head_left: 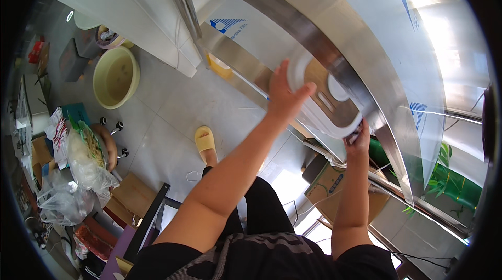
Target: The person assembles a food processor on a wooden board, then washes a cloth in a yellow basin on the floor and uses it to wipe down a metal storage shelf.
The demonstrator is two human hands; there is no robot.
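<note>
Between my hands is a white, rounded oblong case (342, 112) with a wood-brown top, a white round part and a pale slot in it. I cannot tell its exact kind. It is tilted at the opening below a bent stainless-steel edge (314, 24), which covers part of it. My left hand (286, 92) grips its left end, thumb and fingers spread around the side, slightly blurred. At the opposite end, my right hand (358, 138) has its fingers wrapped at the corner, partly hidden. Blue-printed protective film (246, 24) covers the steel surface behind the case.
A cream basin (116, 77) of liquid stands on the tiled floor at left. Plastic bags (86, 160) and cardboard boxes (133, 199) crowd the lower left. Under the steel unit, right of my legs, is a carton (327, 188). A thin cable (298, 212) trails nearby.
</note>
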